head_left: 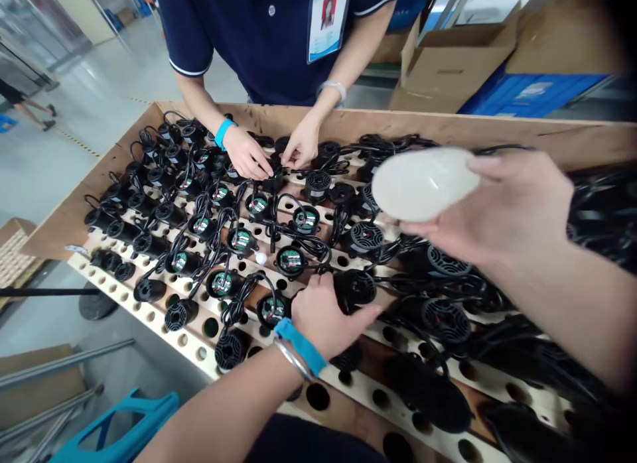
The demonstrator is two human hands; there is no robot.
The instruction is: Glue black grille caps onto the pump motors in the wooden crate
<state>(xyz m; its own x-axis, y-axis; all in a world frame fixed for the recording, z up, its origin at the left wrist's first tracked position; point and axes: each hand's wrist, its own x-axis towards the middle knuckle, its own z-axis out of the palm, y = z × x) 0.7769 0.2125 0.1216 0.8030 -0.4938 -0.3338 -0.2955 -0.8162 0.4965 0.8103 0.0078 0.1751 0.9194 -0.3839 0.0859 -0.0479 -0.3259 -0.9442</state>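
Note:
Raised over the right part of the wooden rack, my right hand [517,204] grips the edge of a smooth white oval dish [423,183]; its underside or inside cannot be told apart. Lower down, my left hand [323,314], with a blue band and a bracelet at the wrist, has its fingers and thumb around a black round housing [359,287] with a grooved top. Left of it sits an uncovered black housing [273,309] with a green circuit board inside. Coiled black cables [241,300] lie between the housings.
Rows of black housings stand on the perforated wooden rack [199,351], bordered by a wooden wall [418,123]. Across from me, a co-worker's hands [271,154] handle a housing. A small white piece [261,257] lies mid-rack. Cardboard boxes [450,68] and a blue stool [124,423] stand around.

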